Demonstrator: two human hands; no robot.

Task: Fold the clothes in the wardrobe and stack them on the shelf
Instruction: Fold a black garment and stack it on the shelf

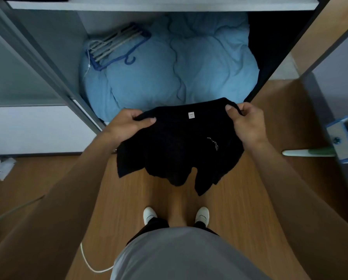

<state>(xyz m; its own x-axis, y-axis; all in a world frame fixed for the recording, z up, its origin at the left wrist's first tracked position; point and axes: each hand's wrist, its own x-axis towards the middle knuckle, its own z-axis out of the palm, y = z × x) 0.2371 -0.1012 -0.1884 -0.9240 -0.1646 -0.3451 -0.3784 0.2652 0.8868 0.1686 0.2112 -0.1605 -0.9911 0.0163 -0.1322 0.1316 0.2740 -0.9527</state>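
- Head view, the hands: the left hand (128,123) is closed on the left upper edge of a black garment (177,146), thumb lying across the cloth; the right hand (244,121) is closed on the right upper edge, fingers curled over a pinched fold; both forearms reach in from the lower corners.
- Head view, the garment: it hangs in the air between the two hands, in front of the open wardrobe and above the wooden floor (239,199); a small white label (191,115) shows near its top middle; a pale printed mark (213,143) sits on its right side; the lower edge falls in uneven points.
- Head view, the wardrobe: a pale shelf (161,5) runs across the top of the picture; beneath it a bulky light-blue quilt (169,77) fills the lower compartment; a bundle of hangers (116,45), blue and pale, lies on the quilt's left side.
- Head view, the surroundings: two white shoes (149,215) stand on the floor below the garment; a white cable (92,263) curves at lower left; crumpled white paper (3,167) lies at the left edge; a blue-and-white object (344,136) stands at the right edge, too cropped to identify.
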